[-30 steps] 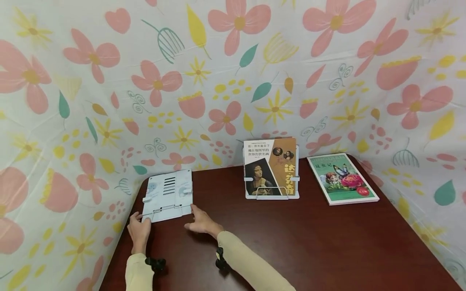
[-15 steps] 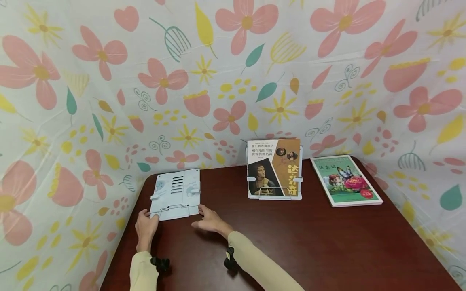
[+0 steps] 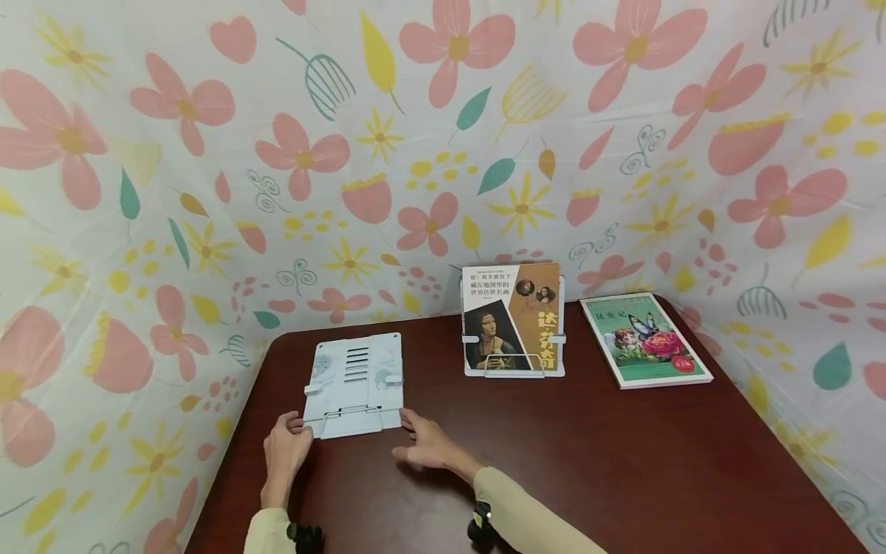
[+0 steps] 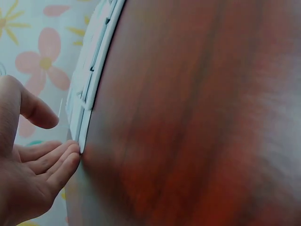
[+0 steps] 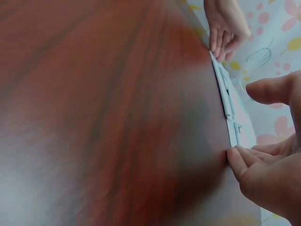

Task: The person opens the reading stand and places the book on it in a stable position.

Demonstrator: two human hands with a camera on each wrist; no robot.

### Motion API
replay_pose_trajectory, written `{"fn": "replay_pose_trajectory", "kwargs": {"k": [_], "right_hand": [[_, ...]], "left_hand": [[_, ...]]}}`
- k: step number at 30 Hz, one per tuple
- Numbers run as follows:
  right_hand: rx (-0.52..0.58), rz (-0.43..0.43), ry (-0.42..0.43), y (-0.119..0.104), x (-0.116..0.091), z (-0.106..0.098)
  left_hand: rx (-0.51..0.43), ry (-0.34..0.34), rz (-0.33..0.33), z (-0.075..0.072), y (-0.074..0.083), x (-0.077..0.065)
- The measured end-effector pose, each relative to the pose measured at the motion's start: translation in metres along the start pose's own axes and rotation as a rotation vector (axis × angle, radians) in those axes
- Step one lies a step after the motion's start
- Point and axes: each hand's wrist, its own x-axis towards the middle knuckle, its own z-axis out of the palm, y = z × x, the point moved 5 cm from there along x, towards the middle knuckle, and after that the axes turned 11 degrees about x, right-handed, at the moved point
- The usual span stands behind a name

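A pale blue-white book stand [image 3: 356, 369] lies folded flat on the left part of the table, with slots down its middle and a wire rest across its lower part. My left hand [image 3: 287, 448] is at its near left corner. In the left wrist view, straight fingers [image 4: 63, 162] touch the stand's edge while the thumb is held apart. On the opposite side my right hand [image 3: 431, 445] touches the near right corner. Its fingertips [image 5: 235, 157] press against the edge in the right wrist view, the thumb spread away.
Farther back, a second white stand [image 3: 512, 374] holds up a brown-and-white book [image 3: 494, 296]. To its right a green book [image 3: 647, 338] with a butterfly and flower lies flat. A flower-patterned cloth [image 3: 415, 154] hangs behind the dark red-brown table [image 3: 588, 477].
The folded book stand has slid right across the table and slightly nearer, with both hands moving along at its corners. The other stand and both books keep their places.
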Motion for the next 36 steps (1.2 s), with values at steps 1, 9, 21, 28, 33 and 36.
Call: {"fn": "replay_pose_trajectory", "kwargs": {"k": [1,9,21,28,33,36], "right_hand": [[-0.004,-0.013,-0.003,0.001,-0.006,-0.003],[0.003,-0.084,-0.037,0.005,-0.049,-0.025],[-0.079,-0.107,0.005,0.006,-0.08,-0.038],[-0.085,-0.107,0.057,0.011,-0.089,-0.061],[-0.06,-0.11,0.075,0.014,-0.091,-0.07],[-0.063,-0.102,0.112,0.012,-0.087,-0.075]], "left_hand": [[0.009,-0.005,0.013,0.001,0.001,-0.004],[0.066,-0.037,0.106,0.005,0.006,-0.032],[0.045,-0.075,0.2,0.019,0.028,-0.043],[0.017,-0.049,0.221,0.037,0.043,-0.052],[0.016,-0.043,0.222,0.038,0.045,-0.049],[-0.003,-0.126,0.192,0.039,0.045,-0.039]]}}
